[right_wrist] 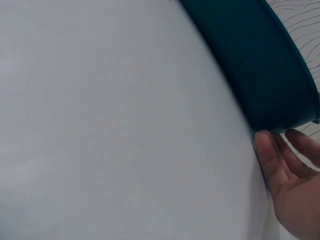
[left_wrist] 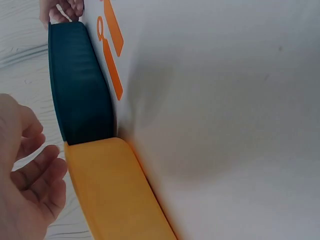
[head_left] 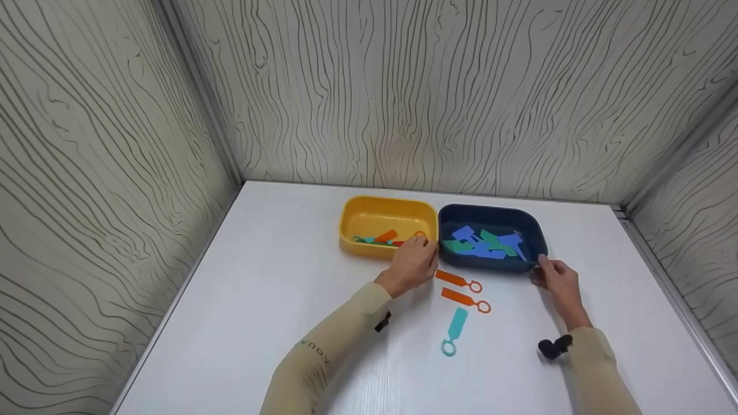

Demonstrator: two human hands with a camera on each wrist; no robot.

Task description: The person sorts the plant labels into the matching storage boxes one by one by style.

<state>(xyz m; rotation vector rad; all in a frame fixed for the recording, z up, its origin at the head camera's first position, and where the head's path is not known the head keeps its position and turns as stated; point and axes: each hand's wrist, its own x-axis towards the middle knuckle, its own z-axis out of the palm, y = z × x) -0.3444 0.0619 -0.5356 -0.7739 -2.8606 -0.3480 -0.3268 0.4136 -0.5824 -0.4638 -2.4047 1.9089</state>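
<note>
My left hand (head_left: 410, 266) is over the front right corner of the yellow container (head_left: 351, 249), its fingers loosely bent. Nothing shows between those fingers in the left wrist view, where the hand (left_wrist: 30, 170) appears beside the yellow wall (left_wrist: 115, 195). At the front right corner of the dark blue container (head_left: 484, 263), my right hand (head_left: 562, 288) touches the outside with its fingertips. The right wrist view has those fingers (right_wrist: 267, 150) against the container's lower end (right_wrist: 270, 100). Flat orange and teal pieces (head_left: 386, 236) lie in the yellow container; blue and green ones (head_left: 487, 248) fill the dark one.
Two orange ring-ended tags (head_left: 452, 278) lie on the white table (head_left: 259, 276) in front of the containers, between my hands. Closer to me is a teal ring-ended tag (head_left: 457, 324). Patterned walls (head_left: 403, 104) enclose the back and sides. Both containers stand side by side.
</note>
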